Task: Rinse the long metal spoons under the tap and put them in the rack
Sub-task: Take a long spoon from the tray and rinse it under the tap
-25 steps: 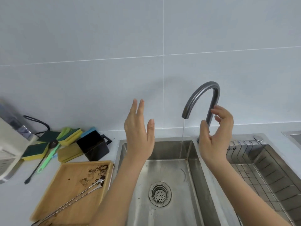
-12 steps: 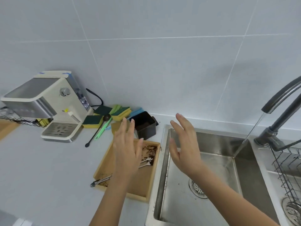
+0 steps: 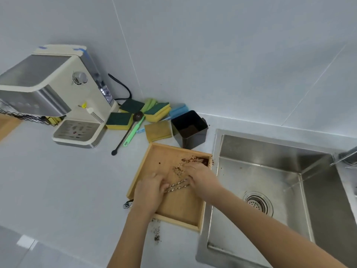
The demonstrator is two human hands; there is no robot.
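Note:
Long metal spoons with twisted handles lie across a wooden tray left of the sink; one end sticks out over the tray's left edge. My left hand rests on the spoons' lower part, fingers curled around them. My right hand covers their upper part, fingers closed down on the handles. Brown coffee grounds are scattered in the tray's far corner. A thin stream of water runs into the steel sink. Only the tap base shows at the right edge. The rack is out of view.
A black container stands behind the tray. Sponges, a green brush and a black scoop lie by the wall. A cream coffee machine sits at the left. Grounds are spilled on the white counter before the tray.
Both hands dropped from above the tray and sink onto the spoons in the tray. My view swung further left and down, so the tap left the frame.

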